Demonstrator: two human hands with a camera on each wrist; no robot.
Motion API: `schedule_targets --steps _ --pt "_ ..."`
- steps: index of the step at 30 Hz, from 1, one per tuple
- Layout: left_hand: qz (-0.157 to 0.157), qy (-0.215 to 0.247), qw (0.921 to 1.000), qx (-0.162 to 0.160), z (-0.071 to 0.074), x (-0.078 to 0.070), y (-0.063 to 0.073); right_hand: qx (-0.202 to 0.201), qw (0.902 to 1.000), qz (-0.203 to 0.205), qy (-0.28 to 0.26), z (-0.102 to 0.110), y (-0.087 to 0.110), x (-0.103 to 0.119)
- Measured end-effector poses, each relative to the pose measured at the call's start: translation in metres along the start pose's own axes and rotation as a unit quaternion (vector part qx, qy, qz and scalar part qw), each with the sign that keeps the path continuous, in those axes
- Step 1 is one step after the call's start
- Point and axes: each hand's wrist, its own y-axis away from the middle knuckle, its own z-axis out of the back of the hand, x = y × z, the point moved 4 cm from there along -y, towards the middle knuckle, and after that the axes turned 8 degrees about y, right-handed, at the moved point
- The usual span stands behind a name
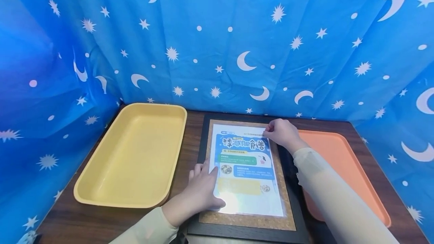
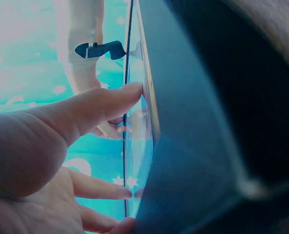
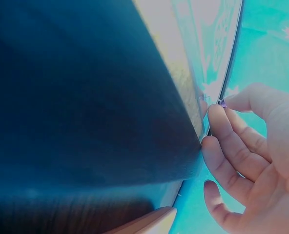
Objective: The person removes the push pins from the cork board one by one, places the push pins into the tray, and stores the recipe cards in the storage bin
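A printed sheet with blue, green and yellow blocks (image 1: pixel 249 206) lies on a cork board (image 1: pixel 251 221) with a black frame (image 1: pixel 203 142). My left hand (image 1: pixel 202 187) rests at the sheet's left edge, its fingers spread and the thumb pointing right near the lower left corner. At the top right corner is my right hand (image 1: pixel 284 134), bent over the sheet's edge. In the right wrist view its thumb and forefinger pinch a small purple push pin (image 3: pixel 223 104), mostly hidden by the fingertips, close against the board. The other fingertips are right at the board's surface.
A deep yellow tray (image 1: pixel 135 161) stands on the dark wooden table (image 1: pixel 57 225) left of the board. To the right lies a shallow orange tray (image 1: pixel 339 161), partly covered by my right sleeve. A blue curtain with moons and stars (image 1: pixel 217 40) encloses the table behind and at both sides.
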Motion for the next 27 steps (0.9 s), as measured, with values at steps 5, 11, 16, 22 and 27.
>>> schedule_targets --steps 5,11,16,22,27 --pt "0.011 0.057 0.9982 -0.020 0.002 0.002 -0.002 -0.006 1.0000 0.004 0.000 0.001 0.000 0.002" --pt "0.010 0.088 0.9949 -0.048 0.002 0.006 -0.004 -0.010 0.9999 0.007 -0.003 0.001 0.001 0.004" --pt "0.007 0.115 0.9912 -0.065 0.002 0.010 -0.003 -0.008 0.9999 0.005 -0.007 0.001 0.004 0.003" --pt "0.013 0.150 0.9862 -0.069 0.002 0.012 -0.002 -0.015 0.9998 0.010 0.010 0.000 0.010 0.000" --pt "0.020 0.183 0.9802 -0.072 0.004 0.013 -0.001 -0.015 0.9999 0.006 0.004 0.004 0.016 -0.003"
